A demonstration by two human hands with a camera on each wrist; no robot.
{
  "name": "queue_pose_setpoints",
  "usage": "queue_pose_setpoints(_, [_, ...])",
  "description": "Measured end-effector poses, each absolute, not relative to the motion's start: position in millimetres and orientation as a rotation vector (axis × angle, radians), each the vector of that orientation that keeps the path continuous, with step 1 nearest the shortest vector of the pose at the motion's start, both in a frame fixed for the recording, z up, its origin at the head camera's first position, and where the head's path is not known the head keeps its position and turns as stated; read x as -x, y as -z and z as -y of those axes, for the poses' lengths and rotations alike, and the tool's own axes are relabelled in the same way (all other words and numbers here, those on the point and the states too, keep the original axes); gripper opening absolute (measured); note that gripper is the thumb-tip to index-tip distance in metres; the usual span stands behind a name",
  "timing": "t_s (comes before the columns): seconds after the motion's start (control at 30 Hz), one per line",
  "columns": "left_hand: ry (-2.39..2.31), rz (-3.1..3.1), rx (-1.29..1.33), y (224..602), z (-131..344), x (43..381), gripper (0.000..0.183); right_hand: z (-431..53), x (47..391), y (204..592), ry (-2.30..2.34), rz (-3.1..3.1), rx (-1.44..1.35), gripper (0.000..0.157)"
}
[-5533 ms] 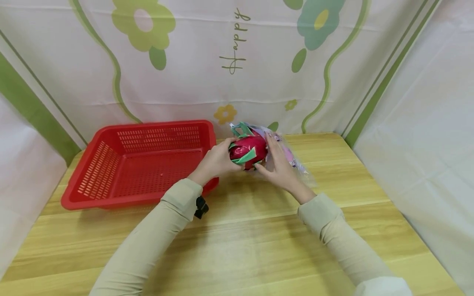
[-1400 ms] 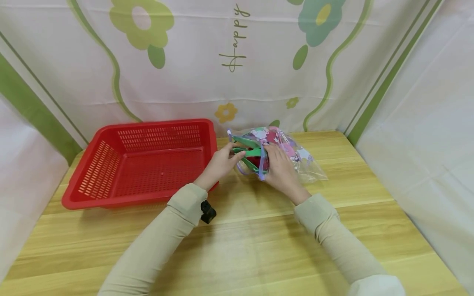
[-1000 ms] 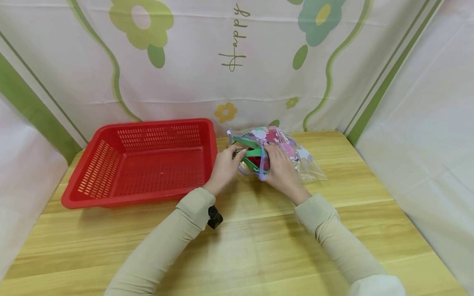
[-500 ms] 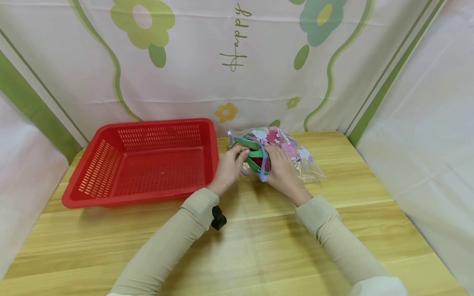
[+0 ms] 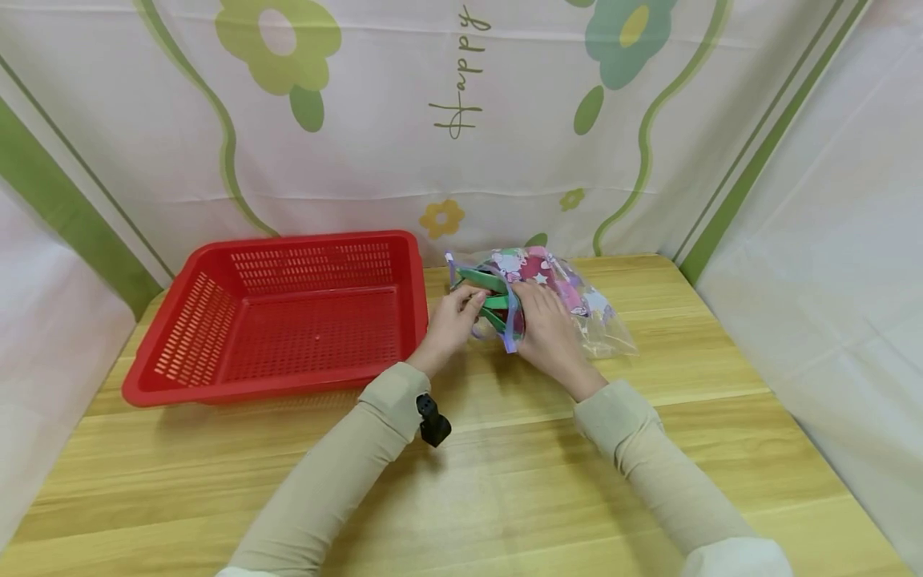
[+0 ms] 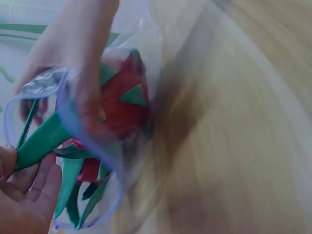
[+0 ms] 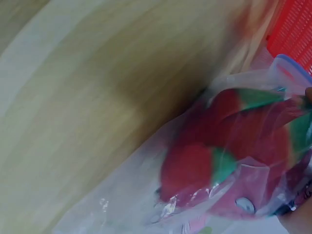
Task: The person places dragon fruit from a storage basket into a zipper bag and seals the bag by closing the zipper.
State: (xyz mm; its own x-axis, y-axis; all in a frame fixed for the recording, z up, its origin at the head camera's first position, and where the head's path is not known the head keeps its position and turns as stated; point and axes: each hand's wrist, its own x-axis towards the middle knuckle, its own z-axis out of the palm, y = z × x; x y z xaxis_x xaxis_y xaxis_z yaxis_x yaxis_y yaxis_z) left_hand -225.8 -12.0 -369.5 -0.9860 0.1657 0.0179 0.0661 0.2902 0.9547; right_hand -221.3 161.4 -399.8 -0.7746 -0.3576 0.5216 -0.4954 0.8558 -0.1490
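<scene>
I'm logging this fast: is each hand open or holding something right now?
Left hand: closed, pinching a green leaf.
Right hand: closed, holding the bag.

Basket [image 5: 173, 353] on the table [image 5: 497, 497], left of the middle. Bag [image 5: 606, 336] just to its right; faces the basket with its mouth and has a dragon fruit [image 6: 124, 100] inside. Left hand [image 5: 447, 324] at the mouth, between basket and bag; right hand [image 5: 551, 332] on the bag. Cloth [image 5: 375, 144] behind basket and bag, also at both sides.
</scene>
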Motion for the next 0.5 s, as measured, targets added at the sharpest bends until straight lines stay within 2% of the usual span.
queue_pose_setpoints(0.5, [-1.866, -2.161, -0.168, 370.0, -0.1, 229.5, 0.044, -166.8, 225.6, 389.6, -0.506, 2.578, -0.534, 0.060])
